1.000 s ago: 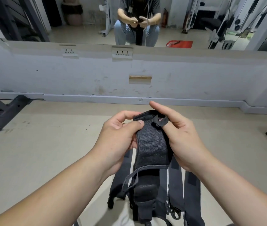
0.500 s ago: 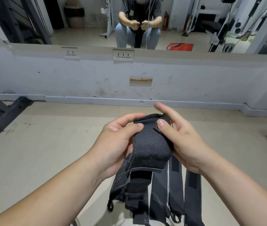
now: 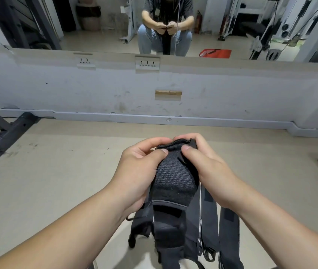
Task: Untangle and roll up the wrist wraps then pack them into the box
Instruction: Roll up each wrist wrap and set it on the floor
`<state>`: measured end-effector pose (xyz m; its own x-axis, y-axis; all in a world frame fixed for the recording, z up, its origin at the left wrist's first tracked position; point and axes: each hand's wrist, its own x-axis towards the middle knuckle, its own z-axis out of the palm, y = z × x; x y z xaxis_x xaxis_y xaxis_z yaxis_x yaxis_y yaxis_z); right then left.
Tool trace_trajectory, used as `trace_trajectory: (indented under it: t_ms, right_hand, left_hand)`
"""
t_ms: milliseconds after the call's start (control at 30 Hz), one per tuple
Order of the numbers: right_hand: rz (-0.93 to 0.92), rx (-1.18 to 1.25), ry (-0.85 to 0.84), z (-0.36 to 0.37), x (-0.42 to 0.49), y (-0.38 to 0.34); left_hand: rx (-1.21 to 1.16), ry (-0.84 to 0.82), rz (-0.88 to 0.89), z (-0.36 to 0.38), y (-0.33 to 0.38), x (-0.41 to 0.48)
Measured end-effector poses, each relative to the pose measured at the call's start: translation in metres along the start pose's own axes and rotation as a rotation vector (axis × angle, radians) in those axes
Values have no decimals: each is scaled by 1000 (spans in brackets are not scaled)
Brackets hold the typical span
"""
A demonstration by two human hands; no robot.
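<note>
— Why are both hands on one end like that?
— To start the roll tight, I'd say. The left hand and the right hand each pinch the top edge of a black wrist wrap. The thumbs press on the near face and the fingers curl behind it, so the first fold can't spring open.
— And the rest of it?
— It hangs down between the forearms, with the other wraps dangling in a bunch below, toward the floor. Held up like this, its own weight pulls the strap straight.
— Are the loose ones tangled?
— I can't tell; they overlap. There's no box in sight either, so packing looks a long way off.
— The mirror shows the same close grip.
</note>
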<state>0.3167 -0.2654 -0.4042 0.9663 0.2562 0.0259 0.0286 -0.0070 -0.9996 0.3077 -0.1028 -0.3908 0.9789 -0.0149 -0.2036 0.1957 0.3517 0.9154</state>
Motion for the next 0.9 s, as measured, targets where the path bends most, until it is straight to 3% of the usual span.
trace_trajectory:
  t_ms: [100,367,500,633,767,900]
  right_hand:
    - [22,17,-44,-1,1,-3]
    - [-46,266,101,0,-1,-4]
    - [-153,88,187,3,-1,-2]
    - [-220,-121,133,6,-2,-4]
    - [-184,-67,99,3,-2,-6]
    - [-52,-28,-25,-2,-4,-9]
  left_hand:
    - [-74,13,-52,3,2,0]
    - [-157,-117,-107,4,4,1]
    - [-97,-119,-78,7,6,1]
    - [62,-78,-49,7,-1,4]
    - [51,-190,-99,2,1,7]
    - [184,-290,-100,-5,3,4]
